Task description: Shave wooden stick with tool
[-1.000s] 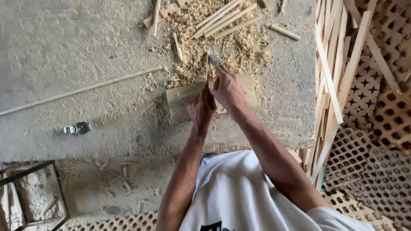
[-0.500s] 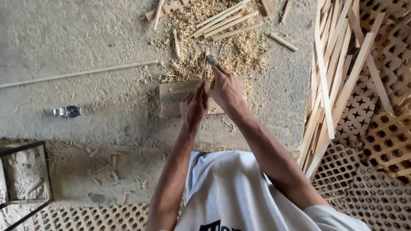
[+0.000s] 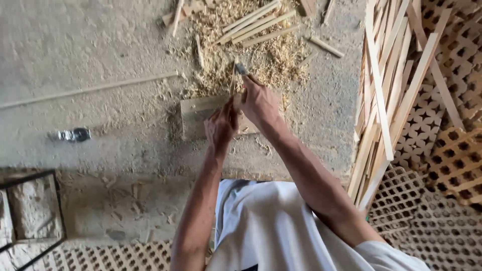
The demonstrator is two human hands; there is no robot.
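At the far left, a crumpled silvery wrapper (image 3: 74, 134) is seen lying on the concrete floor (image 3: 90, 45), and a black metal frame (image 3: 31, 216) is set around a rough stone block (image 3: 30, 207) in the near left corner. A long thin stick (image 3: 90, 90) is laid across the floor, running from the left edge toward the middle.

In the middle, a flat wooden block (image 3: 201, 116) is placed on the floor at the near edge of a heap of wood shavings (image 3: 261, 55). The left hand (image 3: 220, 126) is held over this block, its fingers curled and pinched on a thin wooden strip (image 3: 232, 83) that is stood nearly upright on the block. Just to the right, the right hand (image 3: 258, 103) is closed tightly around the handle of a small blade tool (image 3: 241, 69), whose metal end is held against the far part of the strip. Several cut wooden slats (image 3: 256, 22) are scattered on the shavings beyond.

At the right, a bundle of long pale slats (image 3: 381, 100) is leaned over stacked wooden lattice panels (image 3: 442, 120).
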